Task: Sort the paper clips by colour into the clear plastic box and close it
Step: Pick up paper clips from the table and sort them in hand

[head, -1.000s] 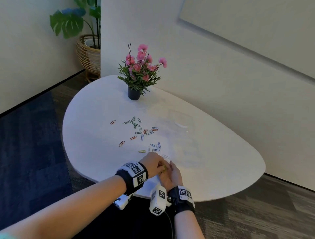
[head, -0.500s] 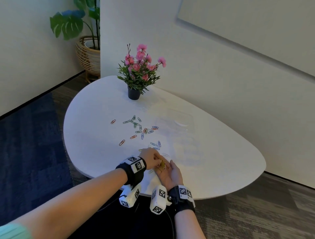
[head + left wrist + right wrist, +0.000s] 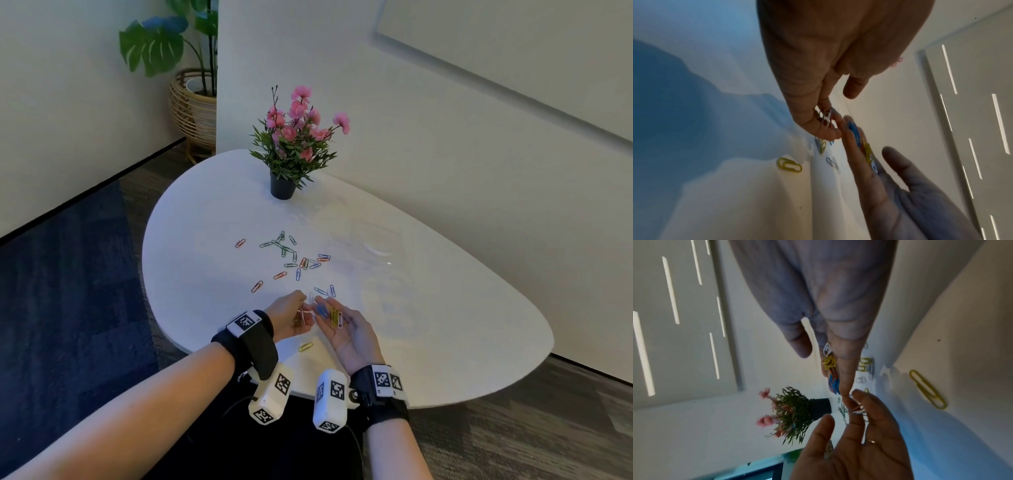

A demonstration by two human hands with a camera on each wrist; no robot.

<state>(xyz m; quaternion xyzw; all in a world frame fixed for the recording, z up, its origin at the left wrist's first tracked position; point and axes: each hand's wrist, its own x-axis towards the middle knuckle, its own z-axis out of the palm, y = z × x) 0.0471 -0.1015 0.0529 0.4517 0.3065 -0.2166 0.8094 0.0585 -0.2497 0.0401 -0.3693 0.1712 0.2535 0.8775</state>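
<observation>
My right hand (image 3: 337, 327) lies palm up just above the table's near edge, fingers straight, with blue clips (image 3: 322, 311), yellow clips (image 3: 334, 316) and a white clip (image 3: 339, 320) resting on it. My left hand (image 3: 294, 315) is beside it on the left and pinches a few pale clips (image 3: 826, 117) in its curled fingers. One yellow clip (image 3: 305, 346) lies on the table under the hands. Several green, blue and orange clips (image 3: 291, 255) are scattered mid-table. The clear plastic box (image 3: 373, 250) stands to their right, faint against the white top.
A potted pink flower plant (image 3: 282, 186) stands at the back of the white oval table (image 3: 205, 274). A wall runs close along the table's right side. A large leafy plant in a wicker basket (image 3: 191, 109) is on the floor, far left.
My left hand has come off the right palm and drawn left with pale clips in its fingers. The right palm now shows its clips. A yellow clip now lies on the table below.
</observation>
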